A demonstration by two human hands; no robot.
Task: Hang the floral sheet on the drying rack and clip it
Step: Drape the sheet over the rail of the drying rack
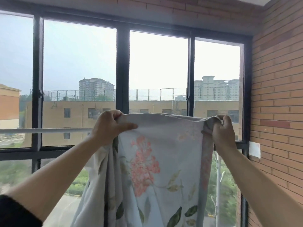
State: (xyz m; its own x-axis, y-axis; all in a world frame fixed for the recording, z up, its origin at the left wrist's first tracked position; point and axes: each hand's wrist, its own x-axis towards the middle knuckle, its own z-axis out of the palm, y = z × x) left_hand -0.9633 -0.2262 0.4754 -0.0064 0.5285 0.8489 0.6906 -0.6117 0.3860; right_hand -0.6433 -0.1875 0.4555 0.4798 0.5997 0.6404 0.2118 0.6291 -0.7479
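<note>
Floral sheet (157, 161) top edge, pinched between left hand (109, 126), right hand (222, 130)

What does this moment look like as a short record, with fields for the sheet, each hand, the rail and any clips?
floral sheet: held up by its top edge, the rest hanging in front of the window
left hand: grips the top edge, thumb across the front
right hand: grips the bunched top corner
white rail: horizontal, runs behind the left hand; cannot tell whether the sheet lies over it
clips: none in view
</note>
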